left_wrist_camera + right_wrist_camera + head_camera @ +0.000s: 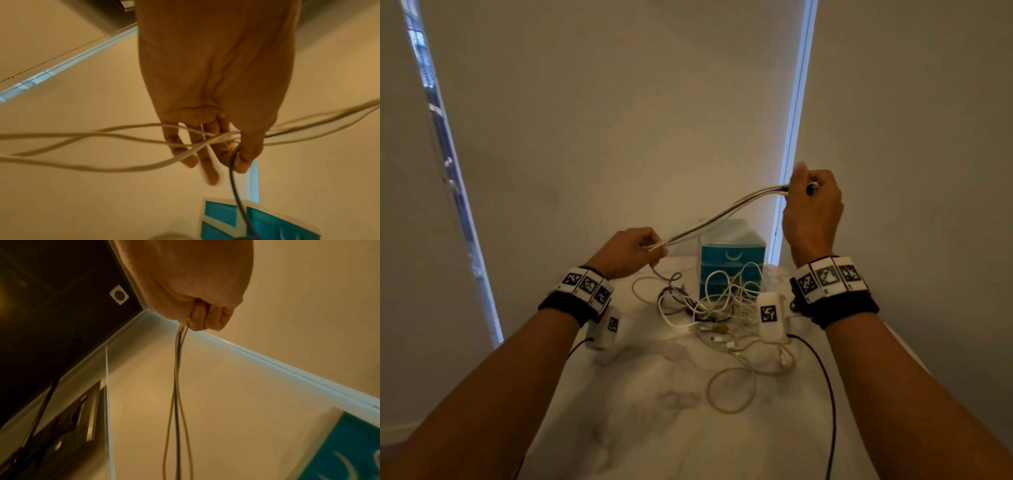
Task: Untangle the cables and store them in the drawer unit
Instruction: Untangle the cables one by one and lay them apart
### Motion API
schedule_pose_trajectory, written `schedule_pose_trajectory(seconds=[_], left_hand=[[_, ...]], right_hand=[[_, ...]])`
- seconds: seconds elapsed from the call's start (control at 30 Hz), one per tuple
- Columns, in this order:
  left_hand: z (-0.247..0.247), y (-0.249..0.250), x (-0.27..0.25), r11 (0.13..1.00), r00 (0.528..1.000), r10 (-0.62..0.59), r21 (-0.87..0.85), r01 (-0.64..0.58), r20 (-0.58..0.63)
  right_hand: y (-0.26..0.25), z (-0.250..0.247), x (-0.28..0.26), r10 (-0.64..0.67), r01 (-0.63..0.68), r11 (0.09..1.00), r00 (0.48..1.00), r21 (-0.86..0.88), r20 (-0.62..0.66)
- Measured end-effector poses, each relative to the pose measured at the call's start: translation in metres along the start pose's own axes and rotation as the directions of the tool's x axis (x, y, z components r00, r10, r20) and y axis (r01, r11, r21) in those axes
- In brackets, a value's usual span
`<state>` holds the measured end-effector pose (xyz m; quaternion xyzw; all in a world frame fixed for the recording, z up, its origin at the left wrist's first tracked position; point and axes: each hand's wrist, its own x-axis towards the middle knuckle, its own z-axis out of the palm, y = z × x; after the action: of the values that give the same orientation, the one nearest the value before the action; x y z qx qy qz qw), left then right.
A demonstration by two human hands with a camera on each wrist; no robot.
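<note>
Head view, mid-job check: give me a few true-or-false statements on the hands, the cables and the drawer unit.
1. Both hands hold the same bundle of cables in the air. True: the left hand and right hand grip the stretched cables between them.
2. The right hand is lower than the left. False: it is raised higher.
3. The drawer unit has a drawer pulled out. False: the teal drawers look shut.
4. A tangle of white cables lies on the table in front of the drawer unit. True.
5. The left hand is empty. False: in the left wrist view its fingers hold several strands.
</note>
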<state>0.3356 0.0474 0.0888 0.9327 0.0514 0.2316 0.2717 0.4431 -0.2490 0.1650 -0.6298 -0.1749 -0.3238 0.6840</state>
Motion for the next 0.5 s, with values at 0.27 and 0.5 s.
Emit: schedule_pose_trajectory(seconds=[0.27,0.5], left_hand=[[0.013,0.012,0.009,0.863,0.979,-0.193,-0.464,0.200,0.064],[0.007,0.024,0.018,0.694,0.981,-0.194,-0.706,0.143,0.008]], right_hand=[[0.008,-0.015,-0.003,0.129,-0.123,0.983,0.991,0.139,-0.036],[0.088,-0.026,-0.009,0.621,-0.649,0.746,0.759,0.152,0.194]])
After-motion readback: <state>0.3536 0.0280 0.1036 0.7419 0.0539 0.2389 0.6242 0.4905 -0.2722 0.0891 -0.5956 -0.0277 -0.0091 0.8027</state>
